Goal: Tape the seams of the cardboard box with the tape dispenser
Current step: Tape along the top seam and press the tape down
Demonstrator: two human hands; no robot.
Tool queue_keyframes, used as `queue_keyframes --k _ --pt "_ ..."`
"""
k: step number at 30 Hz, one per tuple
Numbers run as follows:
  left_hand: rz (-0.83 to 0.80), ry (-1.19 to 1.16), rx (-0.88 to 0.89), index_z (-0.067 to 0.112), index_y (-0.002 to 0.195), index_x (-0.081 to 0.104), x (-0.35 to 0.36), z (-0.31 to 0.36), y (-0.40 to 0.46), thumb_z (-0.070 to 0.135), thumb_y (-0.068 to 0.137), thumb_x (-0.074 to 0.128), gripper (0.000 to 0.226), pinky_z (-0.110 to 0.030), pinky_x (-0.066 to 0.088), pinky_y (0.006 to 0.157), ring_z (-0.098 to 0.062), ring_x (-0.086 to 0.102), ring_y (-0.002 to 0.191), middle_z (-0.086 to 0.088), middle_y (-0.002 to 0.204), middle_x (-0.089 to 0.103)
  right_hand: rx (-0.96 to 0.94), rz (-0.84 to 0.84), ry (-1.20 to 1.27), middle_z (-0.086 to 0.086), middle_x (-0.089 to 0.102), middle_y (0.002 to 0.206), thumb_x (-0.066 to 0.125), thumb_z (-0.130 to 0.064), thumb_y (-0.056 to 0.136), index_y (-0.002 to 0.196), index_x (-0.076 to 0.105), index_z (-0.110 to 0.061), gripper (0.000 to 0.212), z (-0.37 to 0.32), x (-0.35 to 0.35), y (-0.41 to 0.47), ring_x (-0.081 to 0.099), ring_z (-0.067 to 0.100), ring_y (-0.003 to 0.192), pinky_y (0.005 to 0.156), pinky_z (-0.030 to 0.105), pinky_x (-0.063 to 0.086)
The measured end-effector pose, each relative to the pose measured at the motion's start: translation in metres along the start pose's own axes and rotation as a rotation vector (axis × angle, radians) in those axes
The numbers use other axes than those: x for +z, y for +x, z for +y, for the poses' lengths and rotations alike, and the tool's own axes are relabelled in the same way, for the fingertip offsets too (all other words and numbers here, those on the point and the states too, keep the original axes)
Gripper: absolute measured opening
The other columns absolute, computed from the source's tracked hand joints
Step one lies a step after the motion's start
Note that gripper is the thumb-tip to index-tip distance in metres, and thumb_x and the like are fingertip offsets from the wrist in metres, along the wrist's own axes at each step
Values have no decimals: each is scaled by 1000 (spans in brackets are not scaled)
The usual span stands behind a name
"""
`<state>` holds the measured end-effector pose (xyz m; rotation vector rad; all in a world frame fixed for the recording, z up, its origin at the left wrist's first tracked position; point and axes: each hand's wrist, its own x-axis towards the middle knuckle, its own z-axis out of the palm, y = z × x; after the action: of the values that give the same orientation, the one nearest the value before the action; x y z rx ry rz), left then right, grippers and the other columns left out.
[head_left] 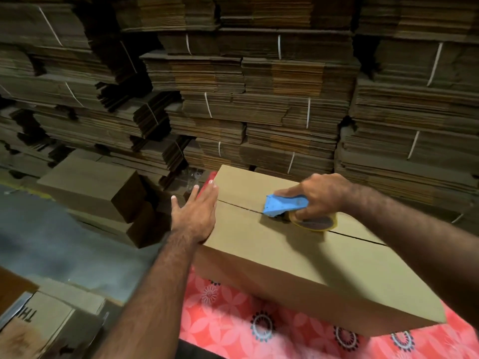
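A closed brown cardboard box (285,260) lies on a table with a red flowered cloth (233,330). A dark seam (237,205) runs across the box's top between the two flaps. My right hand (321,195) grips the blue tape dispenser (281,206), which sits on the seam near the middle of the top; its roll of yellowish tape (315,222) lies flat against the cardboard. My left hand (195,211) presses with straight fingers against the box's left edge.
Strapped stacks of flattened cardboard (259,99) fill the whole background wall. Assembled boxes (93,187) are piled on the grey floor to the left. Another box with black lettering (44,317) sits at the lower left.
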<state>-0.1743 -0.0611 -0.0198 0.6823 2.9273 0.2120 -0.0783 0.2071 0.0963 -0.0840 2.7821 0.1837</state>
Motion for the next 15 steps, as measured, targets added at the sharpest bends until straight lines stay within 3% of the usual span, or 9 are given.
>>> queue_keyframes --k 2,5,11,15 --pt "14 35 -2 38 156 -2 0 -6 4 36 106 21 55 -69 3 116 -15 -2 153 21 163 -8 4 19 -18 -13 55 104 53 -68 85 144 22 -66 67 -6 -1 -2 56 15 102 67 31 41" --pt "5 62 -43 38 156 2 -8 -22 14 35 105 25 56 -69 7 115 -18 0 153 11 166 2 9 70 -29 -13 61 117 55 -65 84 144 28 -63 66 -22 -7 8 58 16 110 69 32 40" --pt "31 35 19 25 158 5 -2 -15 14 27 103 31 61 -61 15 119 -17 -5 153 8 166 -7 87 0 -26 -14 62 124 56 -65 78 141 34 -63 67 -36 1 11 59 15 107 70 32 46" --pt "79 22 156 14 158 8 4 -8 8 52 102 18 68 -53 0 122 -15 -6 153 0 167 -4 111 -20 -38 -15 61 126 56 -61 77 140 37 -62 66 -39 -8 5 59 14 105 72 33 48"
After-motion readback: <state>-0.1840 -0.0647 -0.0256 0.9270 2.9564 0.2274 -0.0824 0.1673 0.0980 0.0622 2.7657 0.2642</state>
